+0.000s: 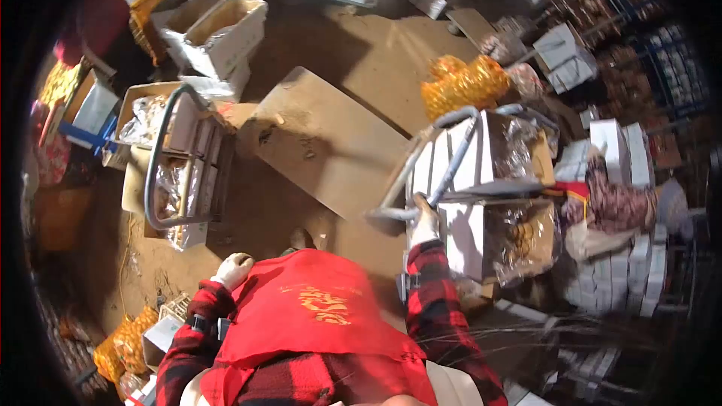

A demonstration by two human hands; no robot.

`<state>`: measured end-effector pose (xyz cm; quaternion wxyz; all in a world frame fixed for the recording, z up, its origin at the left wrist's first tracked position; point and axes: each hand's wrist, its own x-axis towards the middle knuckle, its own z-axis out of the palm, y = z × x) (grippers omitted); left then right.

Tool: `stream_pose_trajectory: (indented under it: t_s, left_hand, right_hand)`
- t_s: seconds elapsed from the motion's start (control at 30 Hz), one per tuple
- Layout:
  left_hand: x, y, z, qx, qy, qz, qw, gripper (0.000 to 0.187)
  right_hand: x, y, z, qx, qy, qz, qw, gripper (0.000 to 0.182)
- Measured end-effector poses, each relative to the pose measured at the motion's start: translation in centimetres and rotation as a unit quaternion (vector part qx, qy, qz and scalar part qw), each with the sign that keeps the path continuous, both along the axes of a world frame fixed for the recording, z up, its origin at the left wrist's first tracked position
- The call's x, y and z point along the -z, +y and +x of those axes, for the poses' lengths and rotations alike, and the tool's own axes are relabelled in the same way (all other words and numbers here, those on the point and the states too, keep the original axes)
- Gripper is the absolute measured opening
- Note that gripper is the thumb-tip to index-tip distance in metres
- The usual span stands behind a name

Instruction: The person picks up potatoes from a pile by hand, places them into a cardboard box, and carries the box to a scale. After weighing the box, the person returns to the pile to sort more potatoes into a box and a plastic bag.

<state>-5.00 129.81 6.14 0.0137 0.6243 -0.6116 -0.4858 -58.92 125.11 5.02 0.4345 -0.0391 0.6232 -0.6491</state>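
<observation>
One right hand (425,219) extended forward, gripping cart handle (450,173)

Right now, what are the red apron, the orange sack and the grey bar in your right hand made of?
The red apron looks like matte cloth: it drapes softly. The orange sack seems to be shiny plastic, maybe net; it glints over lumpy contents. The grey bar is probably smooth metal, perhaps painted: it's a bent tube.

Curved grey trolley handle (456,162), tilted
</observation>
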Motion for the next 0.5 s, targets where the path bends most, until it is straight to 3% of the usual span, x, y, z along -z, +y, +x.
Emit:
stream_pose_trajectory:
  t_s: [0.1, 0.23, 0.33, 0.37, 0.47, 0.5]
  left_hand:
    - [-0.4, 2.6, -1.2, 0.037, -0.017, 0.021, 0.999, 0.038]
    - [-2.9, 5.3, -3.8, 0.034, -0.019, 0.066, 0.997, 0.04]
    - [-2.9, 7.8, -2.8, 0.001, -0.014, 0.083, 0.996, 0.042]
    - [-3.1, 8.1, -2.7, -0.01, -0.018, 0.103, 0.995, 0.042]
    - [-2.1, 7.7, -1.4, -0.023, -0.022, 0.087, 0.996, 0.042]
    - [-1.6, 7.0, -1.1, -0.056, -0.029, 0.024, 0.998, 0.04]
  right_hand:
    - [2.0, 0.2, -1.1, -0.02, 0.005, -0.072, 0.997, 0.032]
    - [3.1, -0.7, -1.3, 0.002, 0.075, 0.002, 0.997, 0.03]
    - [2.0, -1.5, -1.0, 0.029, 0.04, -0.001, 0.999, 0.032]
    - [2.3, -1.4, -1.9, -0.016, 0.038, -0.011, 0.999, 0.033]
    - [0.8, -1.4, -2.4, -0.024, 0.046, -0.004, 0.999, 0.034]
    - [-0.1, -1.8, -2.5, -0.023, 0.052, 0.015, 0.998, 0.034]
